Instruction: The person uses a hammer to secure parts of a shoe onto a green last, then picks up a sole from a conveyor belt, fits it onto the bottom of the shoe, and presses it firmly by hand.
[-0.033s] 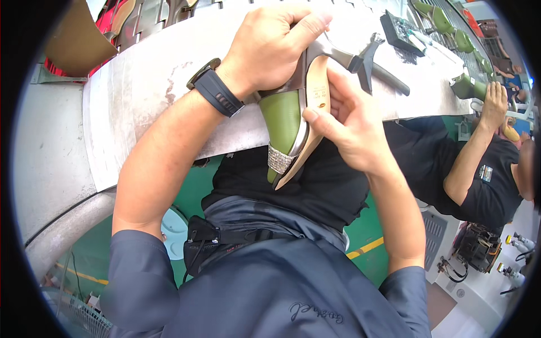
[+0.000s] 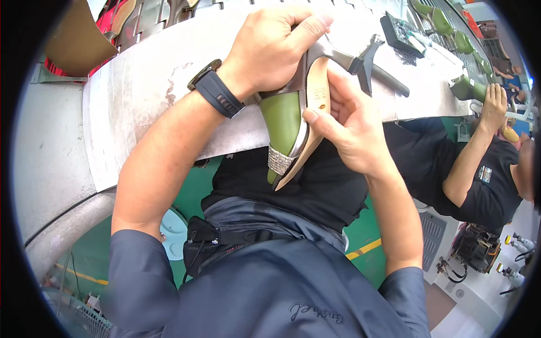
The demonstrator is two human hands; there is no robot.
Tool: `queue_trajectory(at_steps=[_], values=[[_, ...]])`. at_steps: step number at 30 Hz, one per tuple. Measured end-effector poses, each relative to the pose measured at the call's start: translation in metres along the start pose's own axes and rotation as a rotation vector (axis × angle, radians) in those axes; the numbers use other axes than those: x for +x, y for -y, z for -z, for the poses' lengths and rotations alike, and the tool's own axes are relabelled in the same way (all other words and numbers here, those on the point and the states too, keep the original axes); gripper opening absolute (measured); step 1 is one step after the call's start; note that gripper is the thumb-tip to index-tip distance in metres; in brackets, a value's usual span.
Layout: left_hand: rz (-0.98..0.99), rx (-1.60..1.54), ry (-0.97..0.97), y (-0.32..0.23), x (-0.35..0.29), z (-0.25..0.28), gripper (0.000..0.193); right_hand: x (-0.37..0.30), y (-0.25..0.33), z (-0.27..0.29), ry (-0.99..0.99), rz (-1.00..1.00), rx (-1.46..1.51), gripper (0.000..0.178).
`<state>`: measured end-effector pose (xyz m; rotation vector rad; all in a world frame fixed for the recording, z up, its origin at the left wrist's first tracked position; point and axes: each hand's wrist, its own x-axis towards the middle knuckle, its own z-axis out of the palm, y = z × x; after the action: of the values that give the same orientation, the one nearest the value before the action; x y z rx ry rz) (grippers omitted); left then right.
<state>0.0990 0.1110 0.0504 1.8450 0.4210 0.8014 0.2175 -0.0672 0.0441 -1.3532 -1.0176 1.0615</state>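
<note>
Over the front edge of the bench I hold a high-heeled shoe, its toe pointing down toward me. It has a green upper, a band of sparkling stones near the toe and a dark, shiny back part with a slim heel. My left hand is closed round the heel end, hiding part of it. Along the shoe's underside runs a tan sole with small print. My right hand pinches this sole, thumb on its face and fingers behind it. Whether the sole is fixed to the shoe cannot be told.
A hammer lies on the pale bench, right of the shoe. Beyond it are a black box and white tubes. Green shoes line a rack at far right, near a co-worker's hand on a green shoe.
</note>
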Motion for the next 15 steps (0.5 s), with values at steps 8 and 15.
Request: queue_trajectory(at_steps=[8, 15], values=[[-0.039, 0.141, 0.021, 0.000, -0.007, 0.033, 0.044, 0.045, 0.027, 0.000, -0.073, 0.008, -0.149, 0.060], [0.080, 0.212, -0.245, -0.034, -0.117, 0.038, 0.073, 0.030, 0.051, 0.028, -0.002, 0.302, -0.790, 0.060]])
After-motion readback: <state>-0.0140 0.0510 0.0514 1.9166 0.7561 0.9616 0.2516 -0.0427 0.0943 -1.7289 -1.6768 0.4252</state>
